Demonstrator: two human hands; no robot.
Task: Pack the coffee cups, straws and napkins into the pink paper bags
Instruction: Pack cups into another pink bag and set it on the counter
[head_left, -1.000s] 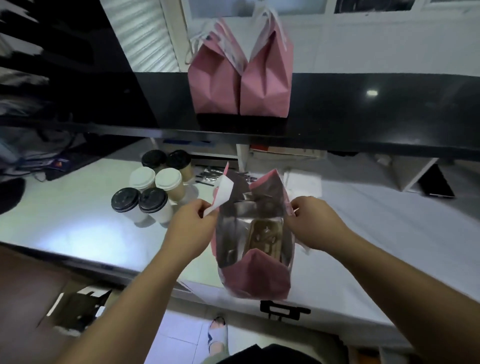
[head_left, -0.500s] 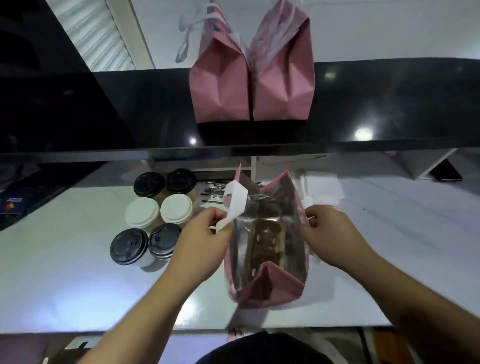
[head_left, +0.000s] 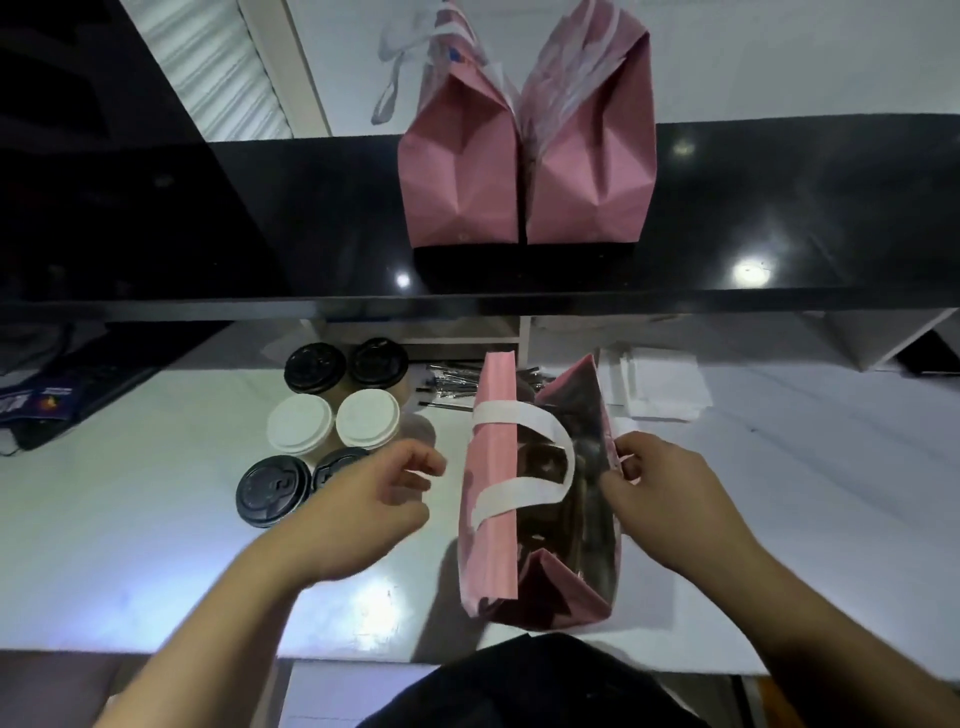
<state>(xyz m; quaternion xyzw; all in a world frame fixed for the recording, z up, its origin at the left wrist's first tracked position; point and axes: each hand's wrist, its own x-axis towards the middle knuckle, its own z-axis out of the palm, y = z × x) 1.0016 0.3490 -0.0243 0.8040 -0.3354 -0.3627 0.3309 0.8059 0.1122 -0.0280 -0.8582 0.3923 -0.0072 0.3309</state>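
Observation:
An open pink paper bag (head_left: 493, 525) with a white handle and shiny lining stands on the white counter (head_left: 130, 545). My right hand (head_left: 670, 499) pinches the bag's right rim. My left hand (head_left: 363, 514) hovers just left of the bag with fingers apart, holding nothing. Several lidded coffee cups sit left of the bag: black lids (head_left: 314, 366), white lids (head_left: 300, 423), and a black-lidded cup (head_left: 272, 488) nearest me. Wrapped straws (head_left: 452, 384) lie behind the bag. White napkins (head_left: 654, 384) are stacked to the back right.
Two closed pink bags (head_left: 524, 171) stand on the raised black shelf (head_left: 779, 218) above the counter. Dark objects and cables (head_left: 47, 400) lie at the far left. The counter's front edge runs near my body.
My left hand has let go of the bag's left rim and handle and moved left. The bag's left side now stands upright with the handle drooping across the opening.

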